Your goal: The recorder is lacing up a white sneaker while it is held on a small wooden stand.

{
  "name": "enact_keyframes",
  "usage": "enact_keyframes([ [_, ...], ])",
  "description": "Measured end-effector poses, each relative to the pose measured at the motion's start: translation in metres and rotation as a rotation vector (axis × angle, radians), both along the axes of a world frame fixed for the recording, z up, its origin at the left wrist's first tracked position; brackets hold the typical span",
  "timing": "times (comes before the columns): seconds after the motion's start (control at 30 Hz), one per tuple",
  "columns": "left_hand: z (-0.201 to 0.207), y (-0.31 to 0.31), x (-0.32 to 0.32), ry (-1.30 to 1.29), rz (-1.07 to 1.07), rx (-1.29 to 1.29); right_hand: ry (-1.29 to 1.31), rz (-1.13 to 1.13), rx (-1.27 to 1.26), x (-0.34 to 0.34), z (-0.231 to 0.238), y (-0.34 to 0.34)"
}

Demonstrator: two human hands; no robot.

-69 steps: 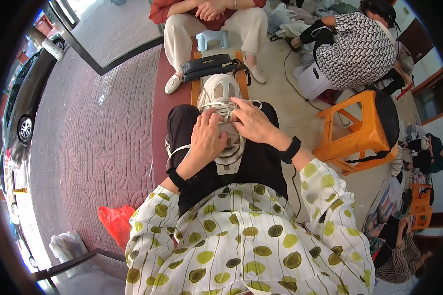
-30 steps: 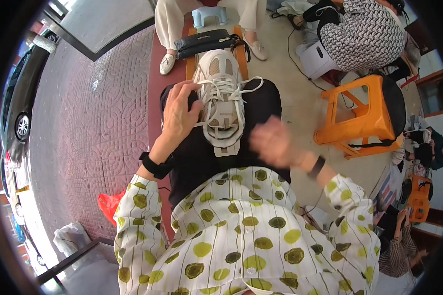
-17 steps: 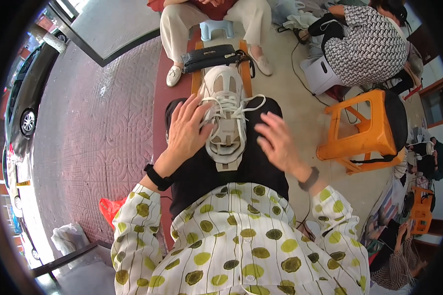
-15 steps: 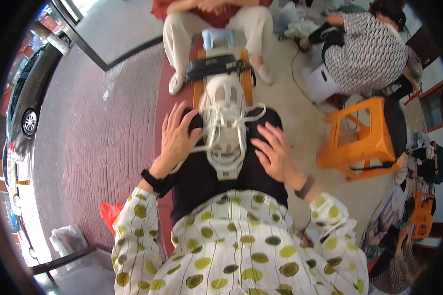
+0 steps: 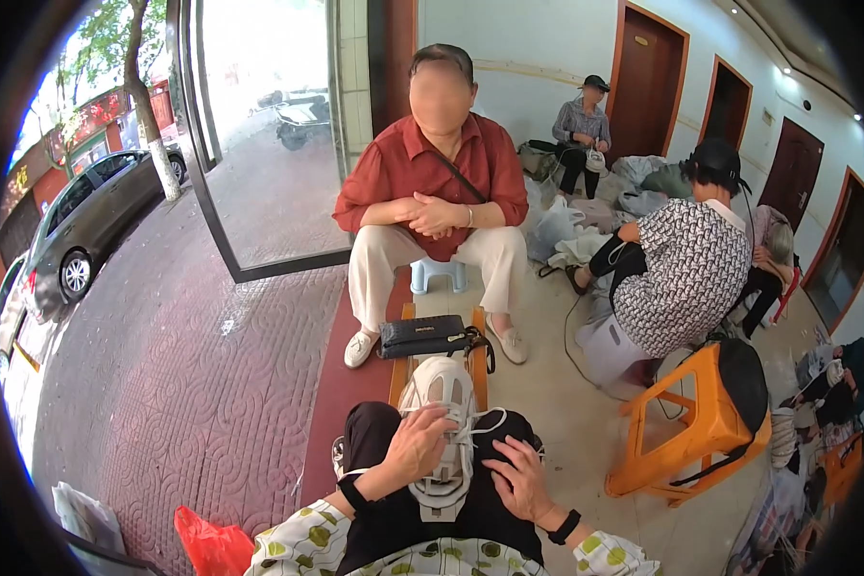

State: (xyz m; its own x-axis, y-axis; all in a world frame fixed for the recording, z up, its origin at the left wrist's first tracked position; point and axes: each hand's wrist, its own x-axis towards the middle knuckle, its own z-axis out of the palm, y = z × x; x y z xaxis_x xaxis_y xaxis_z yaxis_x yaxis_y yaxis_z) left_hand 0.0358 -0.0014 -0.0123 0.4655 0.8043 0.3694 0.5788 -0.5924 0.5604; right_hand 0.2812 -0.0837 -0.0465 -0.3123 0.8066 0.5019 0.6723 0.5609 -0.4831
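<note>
A white and beige sneaker [image 5: 434,377] stands between my knees, its toe pointing away from me. White shoelaces [image 5: 492,423] run loosely across it, with a loop out to the right. My left hand [image 5: 418,445] reaches over the sneaker from the left, its fingers stretched across the laces at the upper part. Whether a lace lies under the fingertips is hidden. Beside the sneaker, my right hand [image 5: 520,482] hovers at or rests on my right thigh, with spread fingers and nothing in them. Black trousers [image 5: 372,434] cover my legs.
A black clutch bag [image 5: 420,336] lies on the wooden bench [image 5: 399,381] beyond the sneaker. Facing me, a seated person [image 5: 437,192] clasps their hands. An orange stool [image 5: 686,422] stands right, near another seated person [image 5: 686,269]. A red plastic bag [image 5: 211,545] lies at lower left.
The view has tilted up, bringing the room and the facing person fully into sight. My left hand has moved right, from beside the sneaker onto its laces. My right hand stays spread.
</note>
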Motion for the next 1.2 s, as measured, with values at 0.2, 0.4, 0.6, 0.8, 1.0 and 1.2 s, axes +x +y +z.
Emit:
enact_keyframes([
  [0.2,0.005,0.003,0.005,0.138,-0.026,0.127,0.056,-0.023,0.015,0.002,0.002,0.008],
  [0.4,0.012,0.008,0.000,0.279,-0.046,0.203,0.006,-0.016,0.032,-0.003,0.009,0.010],
  [0.6,0.012,0.000,0.003,0.293,0.018,0.224,-0.022,0.013,0.094,-0.024,0.032,0.027],
  [0.8,0.020,-0.020,0.000,0.225,0.013,0.308,-0.035,0.001,-0.034,-0.047,0.037,0.045],
  [1.0,0.028,-0.055,-0.022,0.021,0.065,0.050,-0.058,-0.058,-0.164,-0.049,0.029,0.061],
  [1.2,0.024,-0.082,-0.034,-0.145,0.160,-0.194,0.080,0.022,-0.164,-0.040,0.050,0.065],
])
